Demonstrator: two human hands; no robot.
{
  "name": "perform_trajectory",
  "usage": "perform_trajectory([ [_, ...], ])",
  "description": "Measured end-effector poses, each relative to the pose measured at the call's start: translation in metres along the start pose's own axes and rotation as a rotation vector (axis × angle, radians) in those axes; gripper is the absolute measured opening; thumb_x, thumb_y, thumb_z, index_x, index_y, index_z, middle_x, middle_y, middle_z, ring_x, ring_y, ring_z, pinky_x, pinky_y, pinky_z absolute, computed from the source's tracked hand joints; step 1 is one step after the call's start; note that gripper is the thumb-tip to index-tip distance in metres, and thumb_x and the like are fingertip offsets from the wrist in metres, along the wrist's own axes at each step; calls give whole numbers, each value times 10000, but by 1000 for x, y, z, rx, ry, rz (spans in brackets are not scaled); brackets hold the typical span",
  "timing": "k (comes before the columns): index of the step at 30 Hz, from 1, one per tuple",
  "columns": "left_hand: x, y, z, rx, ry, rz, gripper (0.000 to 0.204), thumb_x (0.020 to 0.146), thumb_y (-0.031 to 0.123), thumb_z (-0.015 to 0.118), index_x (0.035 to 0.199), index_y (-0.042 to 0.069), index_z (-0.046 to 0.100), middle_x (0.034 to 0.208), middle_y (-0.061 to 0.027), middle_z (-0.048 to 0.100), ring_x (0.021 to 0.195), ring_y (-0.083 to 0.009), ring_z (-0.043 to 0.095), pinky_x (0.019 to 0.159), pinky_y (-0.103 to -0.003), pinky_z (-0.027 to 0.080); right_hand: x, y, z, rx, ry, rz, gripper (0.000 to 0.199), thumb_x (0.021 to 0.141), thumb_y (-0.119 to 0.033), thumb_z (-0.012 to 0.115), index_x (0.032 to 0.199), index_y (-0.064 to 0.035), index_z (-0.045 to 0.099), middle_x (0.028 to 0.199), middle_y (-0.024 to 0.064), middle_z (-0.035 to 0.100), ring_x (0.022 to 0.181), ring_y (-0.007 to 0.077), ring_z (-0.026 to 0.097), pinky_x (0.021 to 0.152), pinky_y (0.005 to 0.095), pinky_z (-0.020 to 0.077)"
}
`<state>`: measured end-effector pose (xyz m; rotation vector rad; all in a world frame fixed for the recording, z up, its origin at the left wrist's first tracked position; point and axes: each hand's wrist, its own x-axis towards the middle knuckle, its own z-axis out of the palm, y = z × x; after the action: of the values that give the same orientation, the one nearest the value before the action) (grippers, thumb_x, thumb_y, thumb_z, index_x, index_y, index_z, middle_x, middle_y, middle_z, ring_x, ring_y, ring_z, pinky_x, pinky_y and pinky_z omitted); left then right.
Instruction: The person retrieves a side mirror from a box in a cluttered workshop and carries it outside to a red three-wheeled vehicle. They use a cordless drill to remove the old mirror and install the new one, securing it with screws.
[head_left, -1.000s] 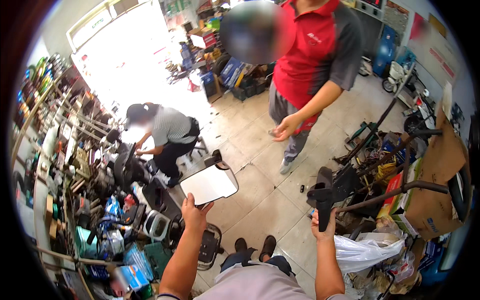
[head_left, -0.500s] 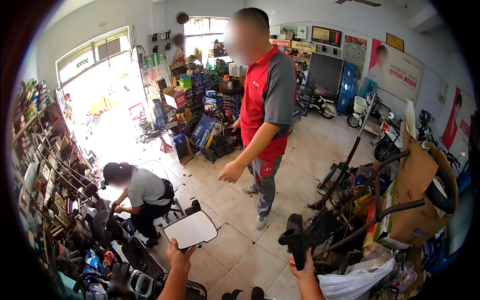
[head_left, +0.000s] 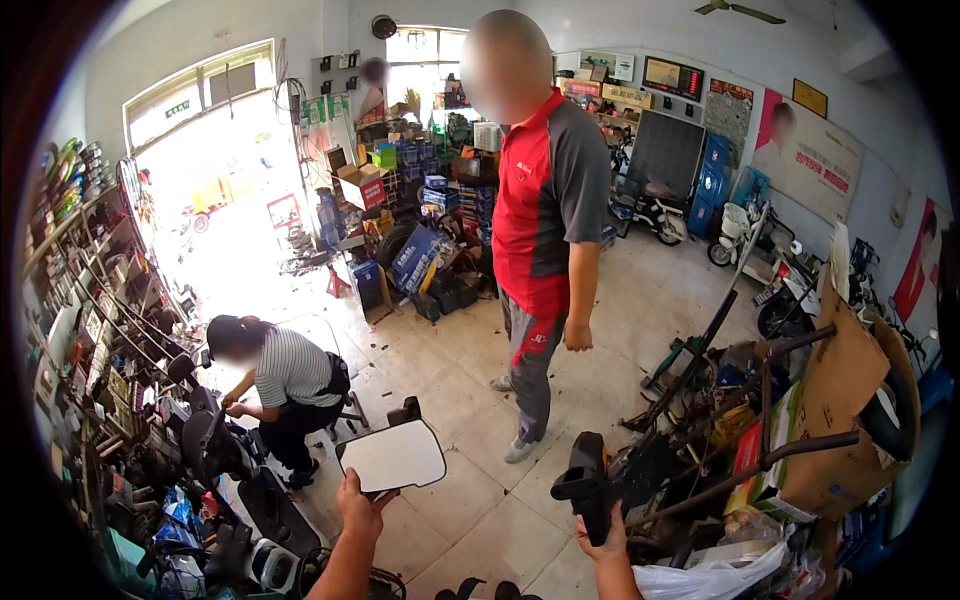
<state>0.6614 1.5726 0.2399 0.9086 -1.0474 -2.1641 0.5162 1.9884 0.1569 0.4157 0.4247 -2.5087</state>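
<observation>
Fingers (head_left: 352, 492) of left hand (head_left: 362, 512) pinch the lower edge of a rear-view mirror (head_left: 392, 456), glass facing the camera, black stem at its top. Mirror held low centre-left, above the tiled floor (head_left: 470, 440). Right hand (head_left: 606, 538) wrapped shut around a black mirror housing (head_left: 586, 484), seen from its dark back, low centre-right, well apart from the first mirror. Beyond both: a standing person in a red and grey shirt (head_left: 540, 190), facing this way. Left: a seated person in a striped shirt (head_left: 290, 366) bent toward a scooter (head_left: 205, 445). Right: cardboard (head_left: 840, 380) and stacked frames.
</observation>
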Motion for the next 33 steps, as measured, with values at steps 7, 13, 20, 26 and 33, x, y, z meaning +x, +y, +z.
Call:
perform_trajectory([
  [7, 25, 10, -1, -119, -25, 43, 491, 1089, 465, 358, 1369, 104, 536, 1300, -114, 649, 1150, -317, 656, 927, -544, 554, 69, 5, 23, -190, -130, 49, 601, 943, -548, 649, 1280, -52, 618, 986, 112, 718, 814, 269, 689, 675, 382, 550],
  [13, 68, 15, -37, -189, 19, 58, 358, 1069, 302, 493, 1331, 62, 532, 1229, -122, 668, 1086, -271, 691, 836, -469, 612, 136, 50, 101, -499, -378, 81, 642, 947, -420, 703, 1437, -58, 502, 1393, 103, 596, 1254, 273, 599, 1067, 424, 499],
  [20, 168, 37, -45, -267, -10, 93, 431, 969, 95, 585, 1388, 62, 491, 1286, -117, 633, 1182, -284, 646, 967, -526, 562, 269, 131, 177, -626, -356, 212, 569, 963, -362, 698, 1409, -51, 532, 1387, 84, 602, 1269, 277, 577, 1109, 417, 455],
  [26, 321, 84, -48, -217, -26, 142, 476, 894, 26, 584, 1362, 7, 500, 1277, -149, 643, 1144, -270, 665, 1020, -429, 532, 400, 167, 257, -545, -500, 196, 622, 910, -425, 731, 1375, -43, 574, 1308, 96, 657, 1137, 301, 650, 939, 503, 519],
  [33, 474, 162, -22, -240, -44, 34, 499, 866, 63, 582, 1352, -29, 520, 1254, -143, 651, 1141, -252, 649, 1002, -404, 514, 572, 244, 355, -557, -492, 236, 769, 816, -367, 823, 1434, -32, 512, 1361, 136, 619, 1218, 319, 622, 1064, 477, 495],
])
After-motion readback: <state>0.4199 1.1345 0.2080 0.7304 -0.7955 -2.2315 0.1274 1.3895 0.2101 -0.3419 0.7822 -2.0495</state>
